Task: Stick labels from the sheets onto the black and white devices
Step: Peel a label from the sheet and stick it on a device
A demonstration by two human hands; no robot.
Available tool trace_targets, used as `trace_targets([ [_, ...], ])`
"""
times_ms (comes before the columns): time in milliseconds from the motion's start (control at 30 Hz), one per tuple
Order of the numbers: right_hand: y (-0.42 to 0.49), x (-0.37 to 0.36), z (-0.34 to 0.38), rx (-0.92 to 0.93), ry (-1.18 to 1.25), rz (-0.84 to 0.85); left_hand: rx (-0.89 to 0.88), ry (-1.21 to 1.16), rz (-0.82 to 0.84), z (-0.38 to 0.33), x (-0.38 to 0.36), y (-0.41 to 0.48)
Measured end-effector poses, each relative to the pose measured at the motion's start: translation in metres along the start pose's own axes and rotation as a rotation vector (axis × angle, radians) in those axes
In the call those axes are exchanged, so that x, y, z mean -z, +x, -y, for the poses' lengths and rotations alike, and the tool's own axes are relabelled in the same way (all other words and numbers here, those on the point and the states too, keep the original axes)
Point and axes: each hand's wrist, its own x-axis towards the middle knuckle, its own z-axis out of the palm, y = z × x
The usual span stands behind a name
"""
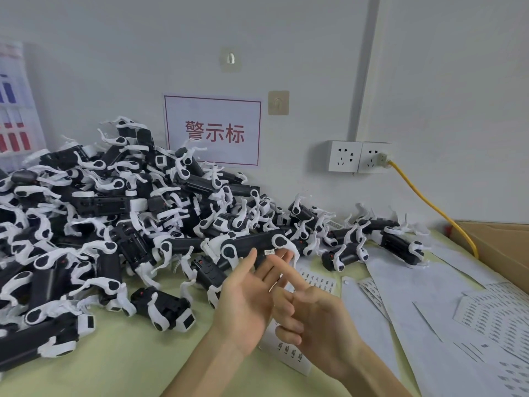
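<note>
Fingers [264,272] of the left hand [243,305] lie straight and slightly spread, palm up, while the right hand [317,319] stretches its index finger [289,275] across them and curls the rest; whether its thumb pins anything is hidden. A heap of black and white devices [100,210] fills the green table [128,353] from eight to eleven o'clock of the hands. Their legs are interlocked, so lifting one out could drag neighbours down, and finished units dropped back there would be hard to tell from unlabelled ones. Label sheets [492,313] fan out from two to five o'clock, with a further sheet [292,356] under the wrists, where a moving forearm could crease or shift it. At twelve o'clock, just beyond the fingertips, one long device [252,243] lies along the heap's edge. Smallest is a white label [269,251] at the fingertips; it cannot be told whether it clings to skin or already sits on that device. If it is on skin, the adhesive may fold on itself and the label go on crooked.
</note>
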Motion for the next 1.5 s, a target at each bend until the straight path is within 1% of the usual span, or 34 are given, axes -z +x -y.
trace_targets([
  [67,0.0,0.0,0.0,0.005,0.012,0.019,0.0,0.007,-0.009,0.0,-0.001,0.001],
  [167,-0.001,0.001,0.0,0.009,0.003,0.058,-0.028,0.066,-0.088,0.001,-0.003,0.001],
  [300,-0.002,0.002,0.001,0.019,-0.011,0.104,-0.03,0.089,-0.081,0.002,-0.003,0.0],
  [567,0.0,0.005,0.001,0.03,0.019,0.117,-0.061,0.136,-0.079,0.005,-0.002,0.001],
  [1033,0.0,0.006,0.0,0.012,-0.014,0.142,-0.051,0.126,-0.194,0.002,-0.01,-0.003],
  [1267,0.0,0.006,0.002,0.001,-0.01,0.155,-0.039,0.133,-0.192,0.002,-0.012,-0.005],
  [1500,-0.001,0.004,0.002,0.003,-0.015,0.136,-0.068,0.108,-0.196,0.005,-0.01,-0.003],
])
